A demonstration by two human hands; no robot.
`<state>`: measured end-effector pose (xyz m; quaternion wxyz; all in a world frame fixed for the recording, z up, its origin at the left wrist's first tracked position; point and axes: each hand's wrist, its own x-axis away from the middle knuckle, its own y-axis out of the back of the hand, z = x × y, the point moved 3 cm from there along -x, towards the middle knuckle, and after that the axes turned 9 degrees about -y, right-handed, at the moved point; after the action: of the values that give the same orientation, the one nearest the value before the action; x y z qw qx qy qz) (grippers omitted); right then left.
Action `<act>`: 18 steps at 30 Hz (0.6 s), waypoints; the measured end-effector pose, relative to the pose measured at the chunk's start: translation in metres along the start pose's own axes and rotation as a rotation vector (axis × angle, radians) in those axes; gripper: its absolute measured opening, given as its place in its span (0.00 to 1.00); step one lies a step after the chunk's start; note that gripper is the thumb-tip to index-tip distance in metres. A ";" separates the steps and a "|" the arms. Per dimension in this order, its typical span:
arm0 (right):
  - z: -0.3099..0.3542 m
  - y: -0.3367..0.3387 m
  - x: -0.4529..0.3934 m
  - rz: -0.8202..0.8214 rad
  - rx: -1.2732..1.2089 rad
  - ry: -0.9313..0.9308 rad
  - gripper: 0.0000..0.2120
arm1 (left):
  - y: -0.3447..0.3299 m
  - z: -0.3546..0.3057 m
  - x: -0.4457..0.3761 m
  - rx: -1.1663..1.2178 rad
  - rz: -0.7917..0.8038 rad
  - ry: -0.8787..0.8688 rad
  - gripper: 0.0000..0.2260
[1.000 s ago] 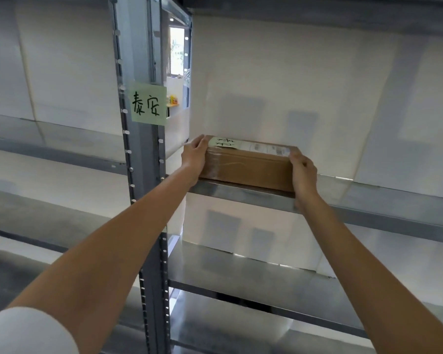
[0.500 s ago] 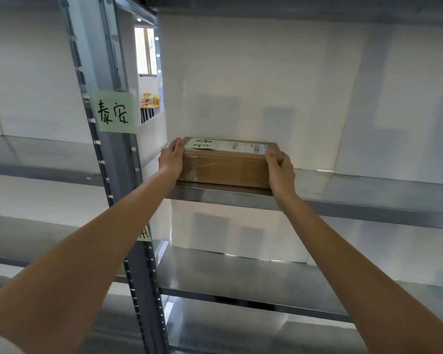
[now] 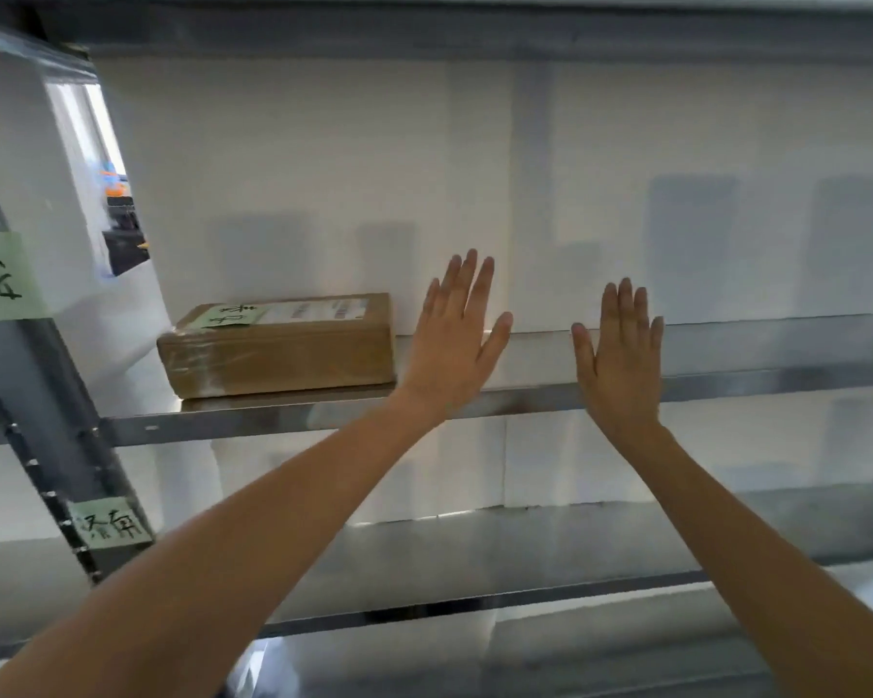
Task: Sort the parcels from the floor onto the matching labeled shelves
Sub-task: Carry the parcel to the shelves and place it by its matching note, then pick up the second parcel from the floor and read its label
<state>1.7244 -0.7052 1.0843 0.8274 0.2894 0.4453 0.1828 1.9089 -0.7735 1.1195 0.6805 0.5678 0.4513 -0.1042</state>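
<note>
A brown cardboard parcel [image 3: 278, 355] with a green note and a white shipping label on top lies flat at the left end of a metal shelf [image 3: 525, 398]. My left hand [image 3: 454, 335] is raised just right of the parcel, fingers spread, holding nothing. My right hand [image 3: 621, 345] is further right, also spread flat and empty. Both hands are off the parcel. A green handwritten label [image 3: 1, 277] is stuck on the rack's upright [image 3: 46, 395] at this shelf's level, partly cut off by the frame edge.
A second green label [image 3: 112, 528] sits lower on the upright, beside the lower shelf [image 3: 550, 591]. White panels back the shelves. Another shelf edge [image 3: 475, 30] runs overhead. A gap at upper left shows a room beyond.
Both hands have let go of the parcel and moved right, opening flat. The parcel now rests alone on the shelf. The view has shifted right.
</note>
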 end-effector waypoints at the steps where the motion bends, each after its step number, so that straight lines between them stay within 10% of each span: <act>1: -0.020 0.010 -0.001 -0.009 0.028 -0.013 0.33 | -0.015 -0.017 -0.009 0.000 0.022 -0.053 0.28; 18: -0.343 0.227 0.029 -0.205 0.503 -0.363 0.31 | -0.211 -0.375 -0.127 0.331 0.123 -0.529 0.29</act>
<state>1.4405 -0.4064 1.0619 0.8099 0.4664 0.3485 -0.0716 1.5120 -0.5656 1.0889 0.6778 0.6502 0.2002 -0.2788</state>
